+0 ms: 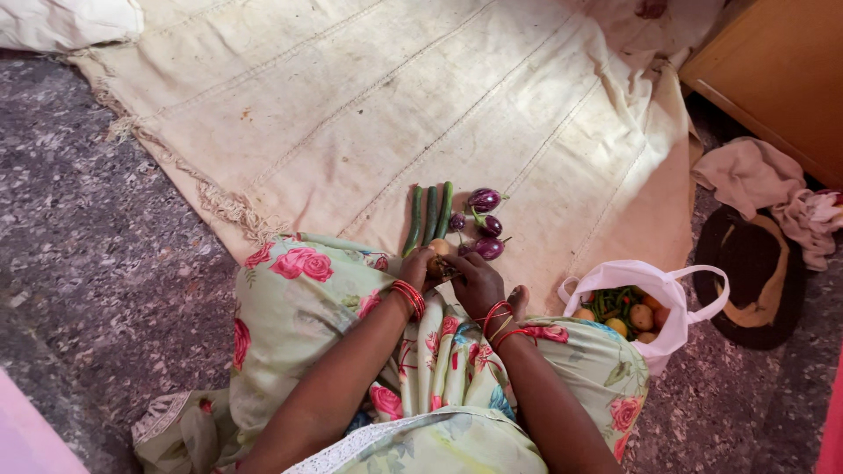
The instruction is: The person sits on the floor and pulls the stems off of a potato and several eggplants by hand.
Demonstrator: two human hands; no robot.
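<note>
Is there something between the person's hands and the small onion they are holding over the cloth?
Nothing visible. The left hand and the right hand both touch the onion directly. The cucumbers and eggplants lie beyond it on the cloth, apart.

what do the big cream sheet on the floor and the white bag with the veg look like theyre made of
The cream floor sheet looks like coarse woven cloth, matte: stitched seams, a frayed fringe along its left edge. The white handled bag seems thin plastic or a thin synthetic fabric: slightly translucent, soft crumpled folds; the picture cannot settle which.
</note>
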